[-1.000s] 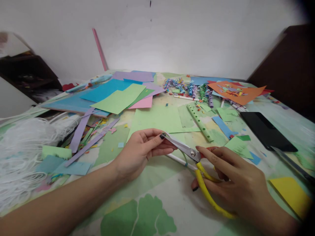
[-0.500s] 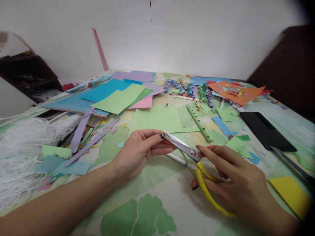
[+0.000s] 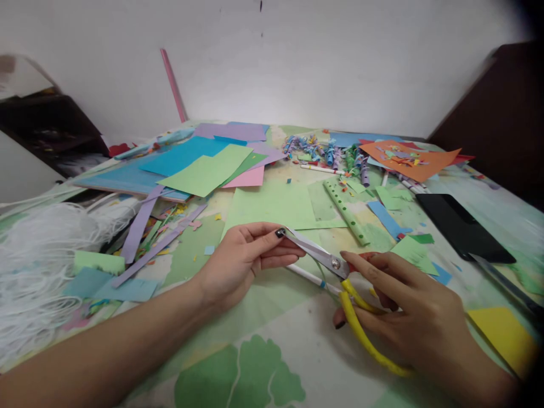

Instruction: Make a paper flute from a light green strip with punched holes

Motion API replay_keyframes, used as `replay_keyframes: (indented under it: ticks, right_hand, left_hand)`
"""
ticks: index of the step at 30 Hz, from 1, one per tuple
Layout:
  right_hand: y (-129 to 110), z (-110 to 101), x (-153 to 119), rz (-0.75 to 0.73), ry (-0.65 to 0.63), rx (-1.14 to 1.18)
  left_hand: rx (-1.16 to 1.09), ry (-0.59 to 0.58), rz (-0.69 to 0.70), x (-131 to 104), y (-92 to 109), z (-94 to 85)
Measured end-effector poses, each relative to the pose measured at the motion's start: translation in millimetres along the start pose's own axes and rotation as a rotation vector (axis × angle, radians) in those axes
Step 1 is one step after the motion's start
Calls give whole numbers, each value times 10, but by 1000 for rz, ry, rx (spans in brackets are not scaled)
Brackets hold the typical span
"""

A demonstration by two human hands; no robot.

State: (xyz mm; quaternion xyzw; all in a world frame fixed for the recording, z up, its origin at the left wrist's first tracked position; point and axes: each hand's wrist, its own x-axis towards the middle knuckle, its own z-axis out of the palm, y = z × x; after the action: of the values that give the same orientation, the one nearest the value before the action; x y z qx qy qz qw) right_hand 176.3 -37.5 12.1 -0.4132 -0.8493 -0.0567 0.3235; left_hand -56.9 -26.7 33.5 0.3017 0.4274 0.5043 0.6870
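In my right hand (image 3: 408, 306) are scissors (image 3: 317, 252) with yellow-wrapped handles, their blades nearly together and pointing left. My left hand (image 3: 250, 255) is closed in a pinch at the blade tips, the thumb on top. A narrow green paper strip (image 3: 322, 273) shows below the blades; most of it is hidden by them and by my left fingers. Under the scissors lies a white stick (image 3: 306, 276) with a blue band. A light green sheet (image 3: 272, 204) rests just beyond my left hand, and a green paper tube (image 3: 345, 212) with darker dots lies beyond the scissors.
White cord (image 3: 38, 266) is heaped at the left beside purple strips (image 3: 142, 226). Coloured sheets (image 3: 206, 173) are stacked at the back left. Curled paper pieces (image 3: 329, 153) and an orange sheet (image 3: 408, 161) with scraps lie farther back. Right are a black phone (image 3: 463, 226), blade (image 3: 501, 280) and yellow paper (image 3: 501, 334).
The scissors and my right hand have shifted very slightly right. The green strip below the blades now looks straighter and reaches farther toward the handles. My left hand keeps its pinch.
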Motion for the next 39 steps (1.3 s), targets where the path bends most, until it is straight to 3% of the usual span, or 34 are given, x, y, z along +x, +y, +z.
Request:
replay_keyframes:
  ticks: [31, 39]
  right_hand:
    - [80, 70, -53, -13, 2, -85]
    - [28, 23, -16, 1, -8, -23]
  left_hand:
    - [3, 4, -1, 31, -7, -8]
    - [41, 76, 4, 42, -2, 11]
